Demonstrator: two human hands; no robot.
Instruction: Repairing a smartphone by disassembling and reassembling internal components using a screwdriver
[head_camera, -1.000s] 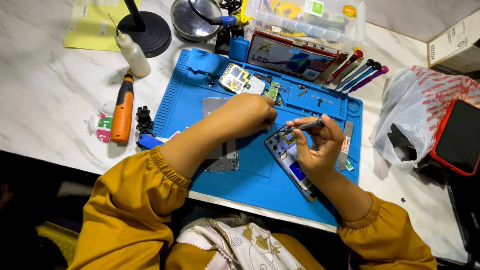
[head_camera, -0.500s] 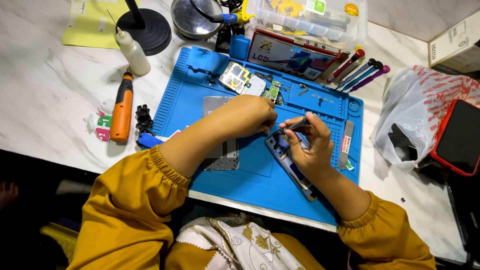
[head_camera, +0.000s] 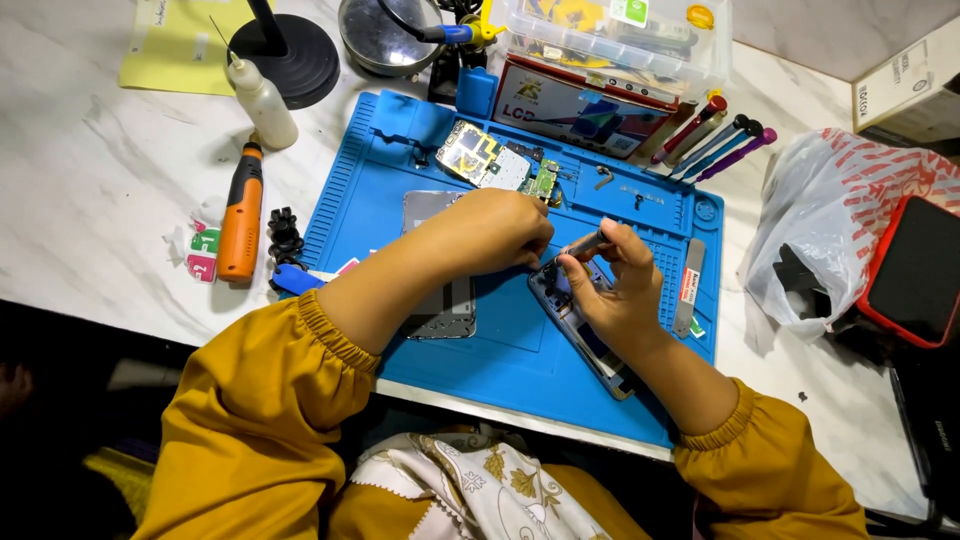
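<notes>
Lying on the blue mat (head_camera: 500, 340) on the bench (head_camera: 90, 230), an opened phone (head_camera: 580, 325) is steadied by the curled left hand (head_camera: 500, 228), while a thin tool (head_camera: 585, 243) is pinched over it by the right hand (head_camera: 615, 290); a circuit board (head_camera: 485, 163) is seen beyond.

- Blue work mat (head_camera: 500, 350) on a white marble table (head_camera: 90, 190)
- Orange-handled tool (head_camera: 242, 212) lying left of the mat, beside a small white squeeze bottle (head_camera: 262, 100)
- Green circuit board (head_camera: 495, 165) near the mat's far edge
- Row of screwdrivers (head_camera: 710, 140) at the mat's far right corner
- Clear plastic parts box (head_camera: 610, 35) beyond the mat
- White and red plastic bag (head_camera: 830, 220) to the right
</notes>
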